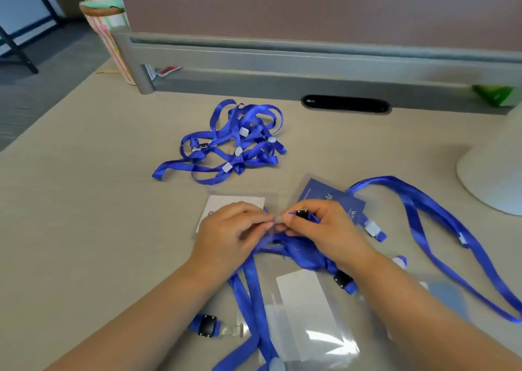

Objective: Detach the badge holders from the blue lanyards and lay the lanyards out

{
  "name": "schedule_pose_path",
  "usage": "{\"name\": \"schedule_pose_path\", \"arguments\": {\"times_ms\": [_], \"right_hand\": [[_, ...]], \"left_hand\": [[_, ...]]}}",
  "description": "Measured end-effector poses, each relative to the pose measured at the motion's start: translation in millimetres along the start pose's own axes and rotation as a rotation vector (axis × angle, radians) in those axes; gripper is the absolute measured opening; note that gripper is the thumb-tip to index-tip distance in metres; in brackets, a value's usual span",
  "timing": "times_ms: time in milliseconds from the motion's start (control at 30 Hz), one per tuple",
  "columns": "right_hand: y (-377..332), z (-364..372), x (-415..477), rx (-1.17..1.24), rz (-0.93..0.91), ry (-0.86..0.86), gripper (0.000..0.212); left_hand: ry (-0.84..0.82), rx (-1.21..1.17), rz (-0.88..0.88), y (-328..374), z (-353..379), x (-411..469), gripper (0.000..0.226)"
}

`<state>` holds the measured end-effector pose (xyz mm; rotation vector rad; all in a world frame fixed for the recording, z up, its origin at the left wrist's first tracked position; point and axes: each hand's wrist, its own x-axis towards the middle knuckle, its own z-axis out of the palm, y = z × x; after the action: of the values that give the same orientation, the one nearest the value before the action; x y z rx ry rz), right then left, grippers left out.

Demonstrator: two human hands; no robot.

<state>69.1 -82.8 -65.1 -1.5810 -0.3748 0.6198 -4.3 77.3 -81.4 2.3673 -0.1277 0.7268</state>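
While a tangled pile of lanyards (pixel 234 141) lay holder-free at the far middle of the desk (pixel 84 215), a clear strap (pixel 278 220) was pinched by the left hand (pixel 234 229), its black clip (pixel 302 213) by the right hand (pixel 324 230). Near holders (pixel 308 308) were judged not yet detached; none laid straight.

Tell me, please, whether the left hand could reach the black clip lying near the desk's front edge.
Probably yes. The black clip lies uncovered on the desk beside the forearm, but the left hand, pinching a lanyard end with the right hand, must let go first.
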Motion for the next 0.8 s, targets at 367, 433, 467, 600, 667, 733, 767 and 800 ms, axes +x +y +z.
{"name": "schedule_pose_path", "arguments": {"times_ms": [367, 433, 467, 600, 667, 733, 767, 800], "right_hand": [[8.1, 12.9, -20.8, -0.279, -0.308, 0.074, 0.014], [7.4, 20.5, -28.5, -0.343, -0.371, 0.123, 0.012], [6.4, 23.0, -31.8, -0.363, -0.398, 0.149, 0.011], [3.4, 22.5, -36.4, -0.428, -0.464, 0.220, 0.012], [3.9, 22.8, -38.2, -0.432, -0.482, 0.205, 0.012], [4.2, 23.0, -38.7, -0.442, -0.501, 0.193, 0.012], [4.3, 23.5, -39.4, -0.439, -0.512, 0.191, 0.012], [3.9, 24.3, -40.0, -0.437, -0.524, 0.195, 0.013]], "left_hand": [[0.012, 0.025, -0.082, 14.4, -12.8, -12.5, 0.013], [-0.008, -0.058, -0.162, 20.9, -18.0, -16.2, 0.011], [-0.016, -0.106, -0.186, 23.1, -19.4, -17.7, 0.011], [-0.025, -0.215, -0.204, 28.4, -17.0, -22.9, 0.014], [0.004, -0.208, -0.193, 29.0, -17.1, -24.0, 0.011], [0.028, -0.188, -0.184, 28.7, -17.2, -23.0, 0.010], [0.047, -0.162, -0.176, 29.3, -16.6, -22.9, 0.009], [0.074, -0.131, -0.165, 30.6, -15.7, -23.4, 0.009]]}}
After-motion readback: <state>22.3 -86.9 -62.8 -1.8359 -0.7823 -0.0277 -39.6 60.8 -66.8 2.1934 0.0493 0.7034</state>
